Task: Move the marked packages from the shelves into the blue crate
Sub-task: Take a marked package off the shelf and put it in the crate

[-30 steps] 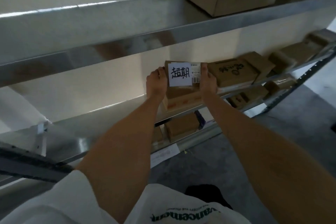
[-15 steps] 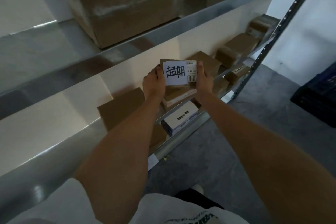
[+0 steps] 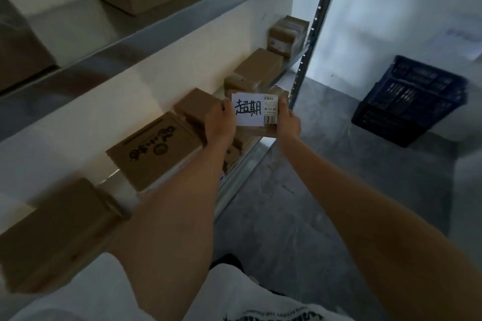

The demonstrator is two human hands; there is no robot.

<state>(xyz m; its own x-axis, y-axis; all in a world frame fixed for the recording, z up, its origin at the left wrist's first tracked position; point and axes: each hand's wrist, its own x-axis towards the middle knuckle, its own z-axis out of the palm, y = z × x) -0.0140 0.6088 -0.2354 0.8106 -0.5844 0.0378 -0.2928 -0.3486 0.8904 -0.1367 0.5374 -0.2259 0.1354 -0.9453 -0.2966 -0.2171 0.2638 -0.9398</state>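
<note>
- Head view showed a metal shelf (image 3: pixel 250 161) running away to the right, with brown cartons (image 3: pixel 154 150) lying along it.
- Well apart on the floor to the right stood the blue crate (image 3: pixel 409 101).
- Marked package (image 3: pixel 257 112) was held in the air beside the shelf edge, long axis left to right, white label facing the camera.
- Left hand (image 3: pixel 220 125) gripped its left end, right hand (image 3: pixel 288 124) its right end, fingers curled round.

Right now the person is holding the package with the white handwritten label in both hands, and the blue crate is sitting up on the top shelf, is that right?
Not quite. The left hand and right hand do hold the labelled package, but the blue crate sits on the floor to the right of the shelving, not on the top shelf. The head view shows it.
</note>
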